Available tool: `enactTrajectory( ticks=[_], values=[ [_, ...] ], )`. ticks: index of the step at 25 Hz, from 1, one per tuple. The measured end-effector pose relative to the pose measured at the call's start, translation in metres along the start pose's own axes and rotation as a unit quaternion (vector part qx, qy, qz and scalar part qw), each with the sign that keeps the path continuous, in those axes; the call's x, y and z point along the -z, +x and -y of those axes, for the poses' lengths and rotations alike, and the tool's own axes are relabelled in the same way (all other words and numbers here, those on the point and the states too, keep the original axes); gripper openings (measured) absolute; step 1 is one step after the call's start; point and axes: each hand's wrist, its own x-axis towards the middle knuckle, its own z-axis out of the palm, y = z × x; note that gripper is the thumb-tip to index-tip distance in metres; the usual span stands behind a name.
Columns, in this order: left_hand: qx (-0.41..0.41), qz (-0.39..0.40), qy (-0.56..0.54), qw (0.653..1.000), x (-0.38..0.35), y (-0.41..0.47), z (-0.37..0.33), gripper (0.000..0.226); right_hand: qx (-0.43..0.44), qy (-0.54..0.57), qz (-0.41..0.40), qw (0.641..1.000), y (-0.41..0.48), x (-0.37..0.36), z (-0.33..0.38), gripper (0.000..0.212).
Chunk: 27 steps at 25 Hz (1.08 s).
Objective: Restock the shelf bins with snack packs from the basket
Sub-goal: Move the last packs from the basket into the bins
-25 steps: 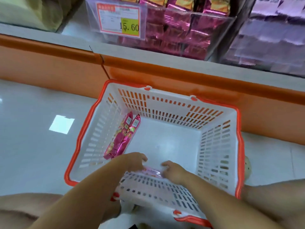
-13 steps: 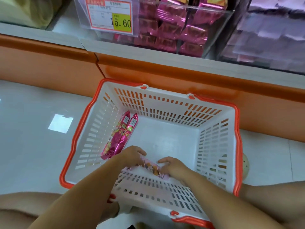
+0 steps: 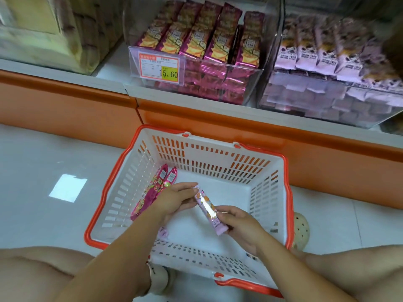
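A white basket with an orange rim (image 3: 268, 192) sits on the floor before the shelf. Above its inside, my left hand (image 3: 174, 202) and my right hand (image 3: 237, 225) hold a light pink snack pack (image 3: 208, 209) between them, the left pinching its upper end, the right gripping its lower end. Two dark pink packs (image 3: 154, 188) lean against the basket's left wall. Part of another pale pack (image 3: 164, 232) shows under my left forearm. A clear bin of dark pink packs (image 3: 202, 53) stands on the shelf, with a bin of light purple packs (image 3: 327, 62) to its right.
A price tag reading 15.60 (image 3: 160, 69) hangs on the pink bin's front. An orange shelf base (image 3: 65, 105) runs behind the basket. My knees are at the lower corners, a pale shoe (image 3: 301, 229) right of the basket. Yellowish packages (image 3: 43, 29) stand at far left.
Both hands have risen from the basket's near bottom corner, lifting the light pink pack into view. The camera has tilted up, showing more of the shelf bins.
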Motion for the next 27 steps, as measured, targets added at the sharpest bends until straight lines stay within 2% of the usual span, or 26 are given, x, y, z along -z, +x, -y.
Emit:
enactTrajectory(
  ticks=[2, 6, 10, 12, 13, 15, 18, 20, 22, 24, 27],
  values=[
    [-0.018, -0.006, -0.003, 1.000, -0.008, -0.007, -0.006, 0.017, 0.011, 0.013, 0.004, 1.000, -0.008, -0.001, 0.005, 0.020],
    [-0.051, -0.004, 0.005, 0.999, -0.018, -0.014, -0.015, 0.021, 0.032, 0.015, -0.004, 0.999, -0.018, -0.002, 0.010, 0.021],
    [-0.105, -0.016, 0.072, 0.992, -0.034, -0.023, -0.033, 0.027, 0.064, 0.019, -0.024, 0.997, -0.034, -0.004, 0.023, 0.028],
    [-0.154, -0.035, 0.103, 0.982, -0.051, -0.032, -0.054, 0.027, 0.112, -0.029, -0.043, 0.992, -0.050, -0.006, 0.036, 0.037],
    [-0.185, -0.052, 0.121, 0.974, -0.062, -0.037, -0.068, 0.027, 0.147, -0.093, -0.067, 0.982, -0.059, -0.008, 0.046, 0.043],
    [-0.260, -0.079, 0.138, 0.953, -0.088, -0.053, -0.101, 0.024, 0.242, -0.200, -0.144, 0.939, -0.079, -0.012, 0.072, 0.046],
    [-0.393, -0.065, 0.118, 0.910, -0.128, -0.085, -0.158, 0.026, 0.433, -0.217, -0.242, 0.841, -0.115, -0.006, 0.126, 0.034],
    [-0.490, -0.074, 0.154, 0.855, -0.147, -0.100, -0.193, 0.034, 0.503, -0.209, -0.311, 0.779, -0.137, 0.005, 0.166, 0.032],
    [-0.556, -0.139, 0.263, 0.776, -0.159, -0.100, -0.221, 0.041, 0.535, -0.191, -0.382, 0.729, -0.147, 0.023, 0.201, 0.031],
    [-0.563, -0.196, 0.361, 0.717, -0.165, -0.088, -0.238, 0.049, 0.551, -0.165, -0.433, 0.694, -0.145, 0.038, 0.231, 0.031],
    [-0.519, -0.211, 0.410, 0.720, -0.169, -0.065, -0.244, 0.055, 0.552, -0.187, -0.490, 0.648, -0.128, 0.054, 0.264, 0.025]
  ],
)
